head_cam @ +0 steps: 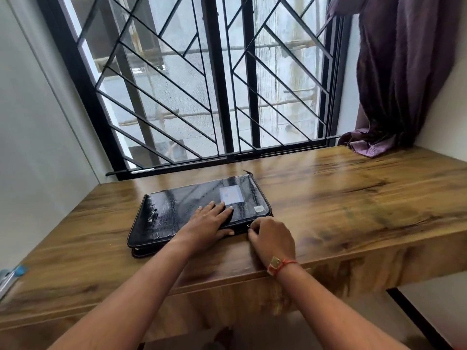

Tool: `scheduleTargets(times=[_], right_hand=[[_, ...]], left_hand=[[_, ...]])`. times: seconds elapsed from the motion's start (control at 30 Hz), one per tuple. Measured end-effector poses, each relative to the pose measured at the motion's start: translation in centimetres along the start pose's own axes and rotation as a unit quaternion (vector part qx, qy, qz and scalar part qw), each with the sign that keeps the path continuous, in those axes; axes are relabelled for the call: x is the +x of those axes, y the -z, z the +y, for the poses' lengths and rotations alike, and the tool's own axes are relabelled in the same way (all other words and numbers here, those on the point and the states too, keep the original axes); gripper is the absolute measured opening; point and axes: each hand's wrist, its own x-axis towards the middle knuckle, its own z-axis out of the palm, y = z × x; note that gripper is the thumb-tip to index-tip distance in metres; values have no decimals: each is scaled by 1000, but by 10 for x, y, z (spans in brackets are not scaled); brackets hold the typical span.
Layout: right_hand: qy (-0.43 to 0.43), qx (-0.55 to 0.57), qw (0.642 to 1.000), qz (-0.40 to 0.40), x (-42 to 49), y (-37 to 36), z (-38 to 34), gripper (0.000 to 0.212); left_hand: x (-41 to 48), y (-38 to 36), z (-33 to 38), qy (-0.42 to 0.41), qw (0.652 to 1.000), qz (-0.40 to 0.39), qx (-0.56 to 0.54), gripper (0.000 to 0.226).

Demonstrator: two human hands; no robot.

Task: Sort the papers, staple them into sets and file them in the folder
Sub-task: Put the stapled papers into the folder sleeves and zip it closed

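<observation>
Closed black folder (pixel 177 205) on a wooden desk (pixel 341 198) under a barred window (pixel 177 84).

The desk fills a nook between a white wall (pixel 30 122) on the left and a purple curtain (pixel 404 72) bunched at the far right corner. The folder lies left of the desk's middle, its long axis running left to right, the right end angled slightly farther away. A pale label (pixel 231 194) sits toward that right end, its print too blurred to read. The left hand (pixel 209 221) lies flat on the cover with fingers straight. The right hand (pixel 273 238), with a red thread bracelet (pixel 278 265) at the wrist, curls at the near right corner and pinches a small metal zip pull (pixel 248 226). The folder's contents are hidden. A blue-and-silver object (pixel 15 272) is cut off at the left edge.
</observation>
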Motion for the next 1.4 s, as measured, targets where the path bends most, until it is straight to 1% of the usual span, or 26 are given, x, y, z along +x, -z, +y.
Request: scheduleTargets(times=[0.1,0.17,0.27,0.33,0.4,0.47,0.57,0.63,0.8,0.97,1.1,1.2,1.33,1.4], right_hand=[[-5,6,1000,-1,0,0,2,17],[-3,5,1000,-1,-1,0,3,16],[0,4,1000,7,-1,-1,3,15],[4,1,1000,9,-2,-3,3,15],[8,-7,1000,11,-4,-5,2,15],[10,-8,1000,22,-3,-4,1,15],[7,-12,1000,20,1,-4,0,14],[5,-9,1000,12,2,-3,-1,14],[10,-1,1000,-7,5,-3,-5,13],[20,3,999,-28,8,-5,-14,12],[13,9,999,-35,10,-5,-16,11],[10,-3,999,-41,12,-6,-16,13],[-19,-19,998,-49,21,-4,-5,15],[-29,-5,998,-55,25,-3,1,14]], left_hand=[[-16,3,-18,-9,1000,8,-2,87],[-34,3,-43,-6,1000,24,17,101],[-63,-2,-88,36,998,38,35,111],[-81,-6,-108,77,996,45,12,112],[-91,-8,-115,96,995,33,-21,114],[-91,-8,-111,98,994,30,-33,115],[-88,-4,-98,112,993,24,-15,97],[-88,-3,-91,124,992,25,-4,90],[-85,-6,-71,156,988,16,-13,89],[-79,-6,-46,185,982,32,-3,83],[-75,-5,-15,222,974,43,-12,84],[-70,-4,15,248,968,34,-25,85],[-66,7,37,232,972,-8,-42,80],[-64,19,24,199,977,26,-76,78]])
